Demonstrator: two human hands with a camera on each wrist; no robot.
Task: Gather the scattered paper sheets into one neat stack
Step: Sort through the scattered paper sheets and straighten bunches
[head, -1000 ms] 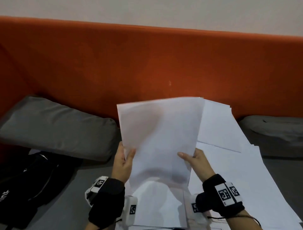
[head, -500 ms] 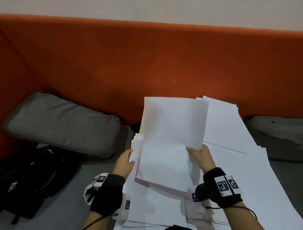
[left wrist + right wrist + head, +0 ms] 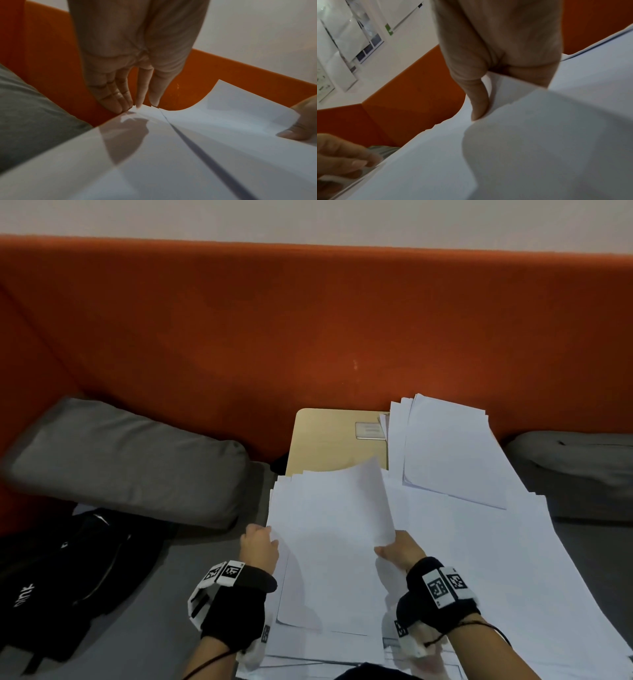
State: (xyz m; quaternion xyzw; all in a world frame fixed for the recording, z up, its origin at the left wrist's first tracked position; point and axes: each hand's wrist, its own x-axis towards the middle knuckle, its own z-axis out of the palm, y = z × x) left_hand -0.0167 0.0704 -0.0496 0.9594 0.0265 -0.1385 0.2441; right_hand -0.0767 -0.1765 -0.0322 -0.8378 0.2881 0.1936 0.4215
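Grey cushion (image 3: 126,460): off to my left on the seat, apart from the papers; it plays no part in the coming move.

My left hand (image 3: 259,549): at the left edge of the pile in front of me. In the left wrist view my fingers (image 3: 118,100) are straight and close together, tips down on the edge of the paper; they touch it and curl round nothing.

Near pile (image 3: 308,594): right in front of me, between my two hands, its long axis running away from me toward the orange backrest (image 3: 308,320). Its far edges are fanned, not yet flush.

Top sheet (image 3: 342,508): lying on the near pile, its right side lifted and curling up. Both hands are on it, left at its left edge, right at its raised near-right corner.

My right hand (image 3: 399,551): pinching that raised corner, thumb (image 3: 479,102) on one face and the other fingers hidden behind the paper.

Table (image 3: 329,440): a bare tan patch shows beyond the near pile.

Far sheets (image 3: 448,453): ahead and to the right, overlapping loosely, long axis slanting away; my right hand is the nearer one to them.

Wide spread (image 3: 496,577): more sheets running down my right side, touching the near pile.

Coming move, as I judge it: lay the top sheet flat and square it, then reach right for the rest.
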